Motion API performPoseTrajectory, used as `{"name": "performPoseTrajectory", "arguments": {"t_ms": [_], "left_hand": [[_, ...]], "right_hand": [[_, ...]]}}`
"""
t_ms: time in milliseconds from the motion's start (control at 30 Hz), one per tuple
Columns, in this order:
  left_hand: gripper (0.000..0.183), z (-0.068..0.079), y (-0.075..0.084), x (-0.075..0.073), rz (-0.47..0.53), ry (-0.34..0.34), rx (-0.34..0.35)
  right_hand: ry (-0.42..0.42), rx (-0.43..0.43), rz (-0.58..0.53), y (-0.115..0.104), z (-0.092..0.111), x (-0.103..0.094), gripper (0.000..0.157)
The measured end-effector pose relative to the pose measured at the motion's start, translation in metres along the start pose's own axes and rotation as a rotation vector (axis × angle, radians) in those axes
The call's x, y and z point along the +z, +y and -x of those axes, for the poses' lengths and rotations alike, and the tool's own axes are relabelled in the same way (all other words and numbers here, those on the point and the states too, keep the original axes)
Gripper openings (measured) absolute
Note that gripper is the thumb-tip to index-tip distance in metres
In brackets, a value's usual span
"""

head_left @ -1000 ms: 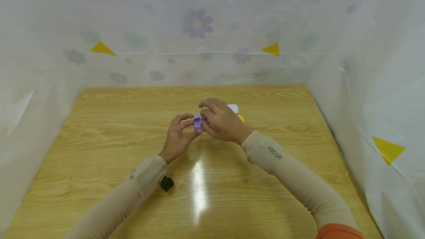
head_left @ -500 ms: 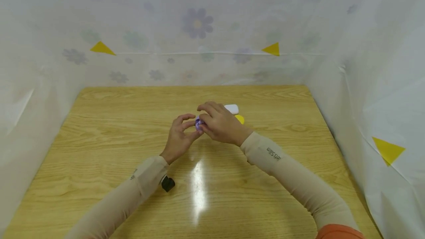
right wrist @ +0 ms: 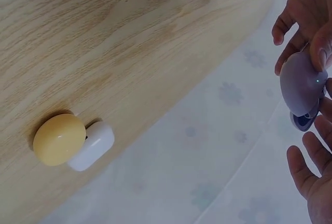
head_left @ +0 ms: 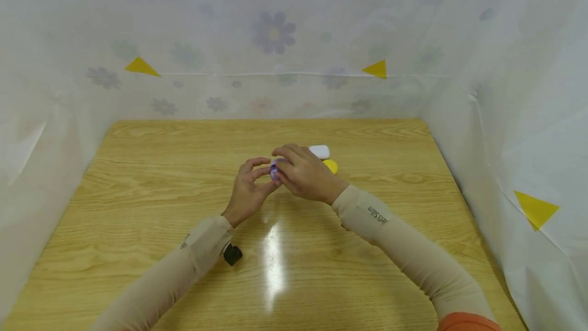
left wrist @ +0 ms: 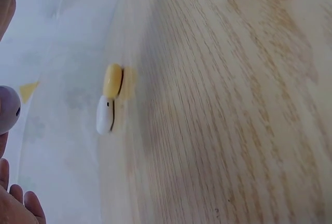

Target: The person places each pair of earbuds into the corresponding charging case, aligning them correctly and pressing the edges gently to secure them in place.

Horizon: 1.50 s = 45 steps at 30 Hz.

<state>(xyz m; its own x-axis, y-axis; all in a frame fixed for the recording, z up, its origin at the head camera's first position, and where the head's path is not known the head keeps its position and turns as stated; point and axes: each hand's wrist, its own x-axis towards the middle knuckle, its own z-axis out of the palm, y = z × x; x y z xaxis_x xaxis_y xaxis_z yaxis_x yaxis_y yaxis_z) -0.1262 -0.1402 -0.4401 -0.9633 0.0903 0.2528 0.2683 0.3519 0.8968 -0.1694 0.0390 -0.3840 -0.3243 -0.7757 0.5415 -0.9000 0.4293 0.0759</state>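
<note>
A small purple earbud case (head_left: 274, 171) is held up between both hands above the middle of the table. My left hand (head_left: 245, 193) grips its left side, thumb below and fingers above. From the right, my right hand (head_left: 307, 172) reaches over it with thumb and fingers on the case, covering much of it. The right wrist view shows the purple case (right wrist: 302, 83) with its lid raised, a dark hollow inside and a tiny green light on the shell. Whether an earbud is between my right fingertips is hidden.
A white case (head_left: 320, 151) and a rounded yellow case (head_left: 331, 166) lie side by side behind my right hand. The wooden table (head_left: 184, 167) ends at pale flowered sheeting (head_left: 206, 91) at the back and sides. A black device (head_left: 233, 255) sits at my left wrist.
The purple case has turned slightly and is now more covered by my right fingers. My right hand has shifted a little left and nearer, baring more of the white and yellow cases.
</note>
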Motion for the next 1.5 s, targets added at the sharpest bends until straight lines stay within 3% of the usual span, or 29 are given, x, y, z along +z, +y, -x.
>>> {"name": "performPoseTrajectory", "arguments": {"t_ms": [233, 600, 1233, 1500], "left_hand": [[0.028, 0.0, -0.001, -0.001, -0.041, -0.004, 0.006], [0.031, -0.002, -0.001, -0.003, -0.054, -0.011, -0.01], [0.024, -0.006, -0.003, 0.002, -0.023, -0.016, -0.005], [0.027, -0.006, -0.002, 0.002, 0.003, -0.042, -0.058]], "right_hand": [[-0.017, 0.035, -0.024, 0.003, 0.008, -0.001, 0.022], [-0.125, 0.152, -0.052, 0.013, 0.027, 0.008, 0.071], [-0.044, 0.137, -0.067, 0.015, 0.032, 0.019, 0.059], [0.001, 0.121, -0.067, 0.01, 0.032, 0.017, 0.051]]}}
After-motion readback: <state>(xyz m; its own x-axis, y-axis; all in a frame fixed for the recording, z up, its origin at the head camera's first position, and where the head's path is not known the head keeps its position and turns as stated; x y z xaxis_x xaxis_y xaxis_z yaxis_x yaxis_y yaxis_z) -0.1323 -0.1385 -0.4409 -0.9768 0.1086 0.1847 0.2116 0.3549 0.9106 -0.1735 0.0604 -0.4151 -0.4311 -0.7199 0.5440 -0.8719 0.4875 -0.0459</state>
